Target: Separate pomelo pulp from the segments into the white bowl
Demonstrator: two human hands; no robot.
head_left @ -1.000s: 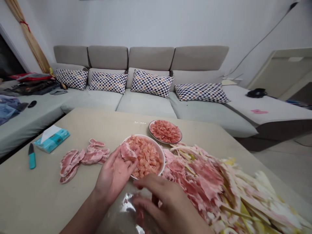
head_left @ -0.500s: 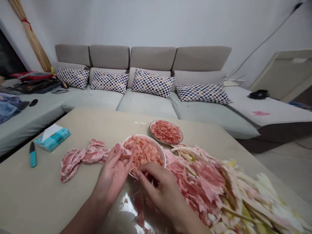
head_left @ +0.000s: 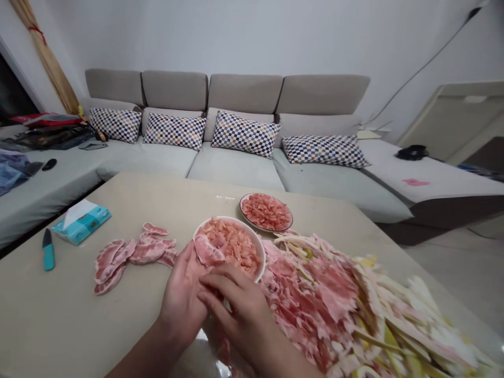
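Note:
A pink pomelo segment (head_left: 208, 250) rests along the fingers of my left hand (head_left: 185, 296), which holds it at the near left rim of a white bowl (head_left: 260, 258). Broken pomelo flesh (head_left: 236, 241) fills that bowl. My right hand (head_left: 240, 310) is at my left palm, just below the segment. Its thumb and forefinger are pinched together; whatever lies between them is hidden. Left of the bowl, several more pomelo segments (head_left: 147, 252) lie on the table (head_left: 129, 325). To the right spreads a heap of pink membranes and pale rind strips (head_left: 318, 283).
Behind the bowl stands a dark-rimmed plate (head_left: 289, 224) of pomelo flesh. A turquoise-handled knife (head_left: 48, 252) and a tissue pack (head_left: 81, 226) are on the table's left side. A sofa (head_left: 236, 165) with checked cushions runs beyond the far edge.
My right hand has moved left and up from the bowl's near edge to my left palm. The segment in my left hand has turned, showing more of its side. The view has shifted slightly.

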